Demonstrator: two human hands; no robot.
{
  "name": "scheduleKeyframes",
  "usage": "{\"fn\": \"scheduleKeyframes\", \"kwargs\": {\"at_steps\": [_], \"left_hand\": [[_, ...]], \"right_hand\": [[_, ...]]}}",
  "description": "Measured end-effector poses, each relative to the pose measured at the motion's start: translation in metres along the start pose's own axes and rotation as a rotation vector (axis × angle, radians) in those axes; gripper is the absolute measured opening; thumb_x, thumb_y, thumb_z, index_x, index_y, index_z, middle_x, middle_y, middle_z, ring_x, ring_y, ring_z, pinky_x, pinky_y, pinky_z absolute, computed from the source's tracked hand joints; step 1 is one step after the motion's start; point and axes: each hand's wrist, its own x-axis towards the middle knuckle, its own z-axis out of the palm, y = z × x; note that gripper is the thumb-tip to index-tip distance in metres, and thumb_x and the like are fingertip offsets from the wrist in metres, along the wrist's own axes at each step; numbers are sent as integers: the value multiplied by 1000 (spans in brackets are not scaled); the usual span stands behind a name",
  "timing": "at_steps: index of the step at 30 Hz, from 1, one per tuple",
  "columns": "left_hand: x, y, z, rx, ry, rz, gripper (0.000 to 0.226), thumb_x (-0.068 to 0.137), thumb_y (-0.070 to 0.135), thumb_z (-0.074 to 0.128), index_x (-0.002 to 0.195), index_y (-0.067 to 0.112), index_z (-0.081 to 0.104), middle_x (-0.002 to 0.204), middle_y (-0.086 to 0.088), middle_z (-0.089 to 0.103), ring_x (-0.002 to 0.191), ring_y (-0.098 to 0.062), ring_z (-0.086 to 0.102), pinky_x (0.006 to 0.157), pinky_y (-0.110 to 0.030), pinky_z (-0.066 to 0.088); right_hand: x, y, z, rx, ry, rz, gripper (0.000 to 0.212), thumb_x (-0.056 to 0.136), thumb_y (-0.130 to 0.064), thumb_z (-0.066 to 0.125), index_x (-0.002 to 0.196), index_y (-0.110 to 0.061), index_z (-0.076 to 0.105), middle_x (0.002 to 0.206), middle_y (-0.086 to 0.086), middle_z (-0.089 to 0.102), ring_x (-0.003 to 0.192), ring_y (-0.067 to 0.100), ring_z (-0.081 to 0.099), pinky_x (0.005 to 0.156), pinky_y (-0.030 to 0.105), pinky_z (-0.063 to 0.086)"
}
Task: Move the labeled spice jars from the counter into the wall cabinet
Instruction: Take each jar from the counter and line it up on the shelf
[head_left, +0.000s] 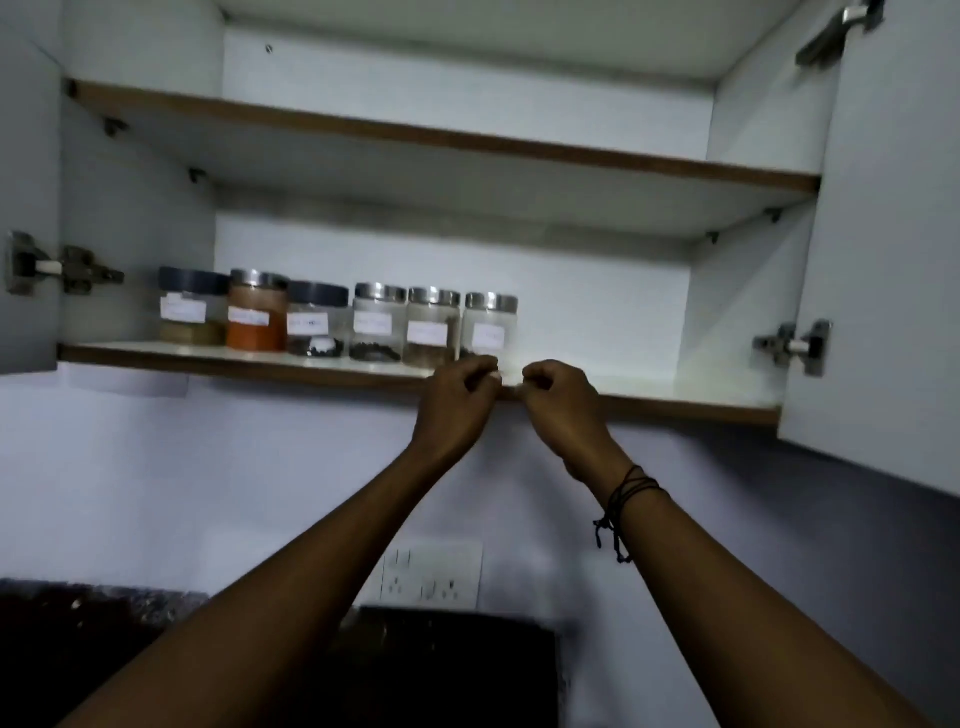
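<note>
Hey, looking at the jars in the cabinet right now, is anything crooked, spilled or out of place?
Nothing stands out. Six labeled jars stand upright in a row at the left of the lower shelf, lids on, nothing spilled. Both hands are curled at the shelf's front edge, holding no jar. The labels are too blurred to read.

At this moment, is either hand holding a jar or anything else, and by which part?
Nothing is held. The left hand and right hand are curled with an empty grip at the lower shelf edge; six jars stand untouched.
</note>
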Motion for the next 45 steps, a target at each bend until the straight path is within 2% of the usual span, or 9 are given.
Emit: {"fn": "scheduleKeyframes", "kwargs": {"at_steps": [3,9,19,21,26,30,35,40,45], "left_hand": [[-45,-13,9,-28,-50,-74,24,96,19,59,115,13,73,110,-1,74,100,-13,68,92,-30,54],[-149,-48,43,-30,-249,-272,27,98,24,55,114,13,73,115,-3,74,106,-18,67,98,-43,53],[-347,-109,101,36,-612,-484,28,100,15,49,93,7,74,91,-9,74,84,-16,66,76,-28,47],[-382,-123,109,63,-702,-474,27,99,12,48,86,11,71,84,-8,70,79,-18,63,74,-30,47],[-444,-166,117,199,-898,-393,22,96,9,52,104,6,72,105,-13,72,95,-25,65,85,-31,50],[-464,-184,120,172,-855,-373,26,94,7,52,117,9,63,115,-11,64,105,-20,58,87,-19,38],[-475,-194,129,181,-836,-592,47,99,17,50,145,11,43,144,-12,51,130,-25,49,106,-32,38],[-469,-200,134,7,-810,-835,30,99,25,45,128,22,49,119,-6,62,100,-17,63,77,-24,48],[-457,-199,134,-39,-746,-958,22,101,22,43,115,19,60,109,-4,65,99,-22,64,85,-36,54]], "right_hand": [[-41,24,-2,-69,-34,42,23,92,-18,59,114,-14,66,107,-1,66,96,16,60,73,25,47],[-136,90,4,-195,-138,186,36,93,-23,59,126,-8,63,126,7,65,115,22,60,90,24,43],[-325,214,26,-348,-224,516,22,92,-19,49,100,-7,65,92,8,66,75,20,61,65,24,40],[-358,237,32,-355,-268,583,24,91,-20,48,104,-9,65,100,11,68,89,25,65,79,32,51],[-422,280,44,-393,-489,747,38,88,-20,53,124,-7,58,124,21,57,114,39,57,100,45,47],[-447,294,50,-453,-486,677,57,83,-29,55,137,-15,48,134,17,43,118,39,51,101,50,45],[-464,306,57,-493,-430,606,63,80,-42,51,137,-20,36,125,16,42,107,41,55,89,52,50],[-470,318,65,-559,-439,619,68,81,-42,63,136,-26,27,126,16,41,105,43,56,85,55,52],[-461,318,66,-390,-318,705,71,70,-50,63,129,-24,34,129,11,47,114,34,55,91,51,50]]}}
